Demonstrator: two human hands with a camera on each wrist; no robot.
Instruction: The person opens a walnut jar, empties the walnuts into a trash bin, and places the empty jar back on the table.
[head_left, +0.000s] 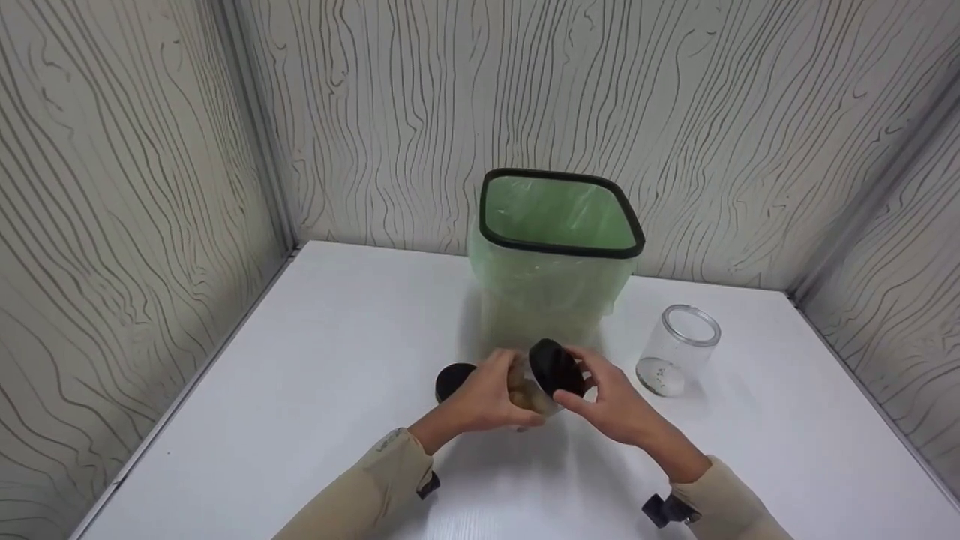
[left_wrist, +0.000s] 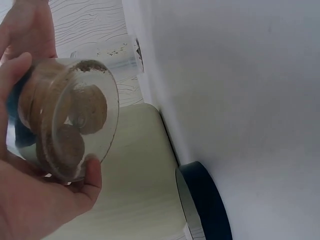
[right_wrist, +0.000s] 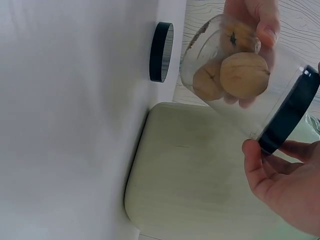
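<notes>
Between both hands, over the table in front of the bin, a clear jar point(head_left: 537, 391) with walnuts point(right_wrist: 245, 75) inside is held tilted on its side. My left hand point(head_left: 487, 394) grips the jar body, thumb and fingers wrapped round it near its base. Fingers and thumb of my right hand point(head_left: 611, 405) pinch the rim of a black lid point(head_left: 553, 366), which sits at the jar's mouth. Dark crumbs cling inside the jar's base point(left_wrist: 91, 65) in the left wrist view.
A bin point(head_left: 551, 300) with a green bag and black rim stands just behind the hands. A second black lid point(right_wrist: 160, 52) lies on the white table point(head_left: 315, 322) beside my left hand. To the right stands an open clear jar point(head_left: 679, 352) with dark specks at its bottom.
</notes>
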